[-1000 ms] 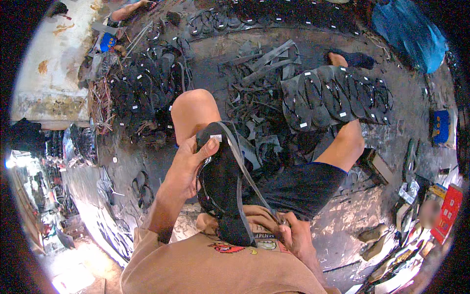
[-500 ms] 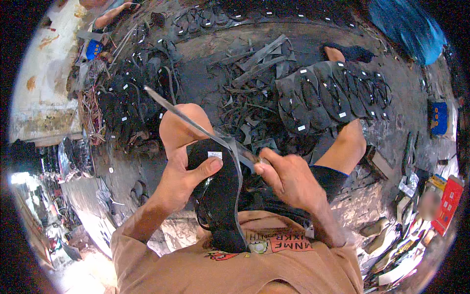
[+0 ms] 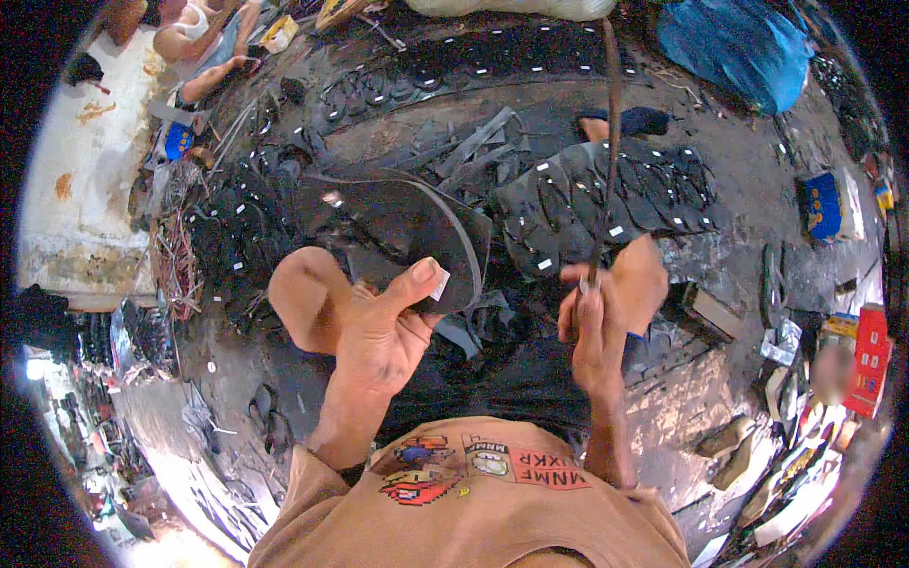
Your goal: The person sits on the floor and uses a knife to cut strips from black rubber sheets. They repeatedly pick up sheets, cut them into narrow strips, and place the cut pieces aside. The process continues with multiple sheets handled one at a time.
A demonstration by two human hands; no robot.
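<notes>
My left hand (image 3: 379, 341) grips a black flip-flop (image 3: 388, 222) at one end, thumb pressed beside its small white label. The flip-flop is tilted and points away over my left knee. A thin curved strip of rubber (image 3: 464, 232) runs along its right edge; whether it is still joined to the sole I cannot tell. My right hand (image 3: 595, 322) is closed round the handle of a long, narrow knife (image 3: 614, 133), whose blade points up and away, apart from the flip-flop. Dark rubber offcuts (image 3: 483, 142) lie on the floor beyond my hands.
Rows of labelled black flip-flops (image 3: 606, 194) lie ahead right, with more flip-flops (image 3: 251, 204) at left and along the back. Far left, another person (image 3: 204, 43) sits working. A blue plastic sheet (image 3: 739, 57) is at far right, and a red box (image 3: 866, 360) nearer.
The knife has left the flip-flop's edge and swung right, its blade now pointing away. My left hand has moved the flip-flop forward and turned it outward. The view has shifted.
</notes>
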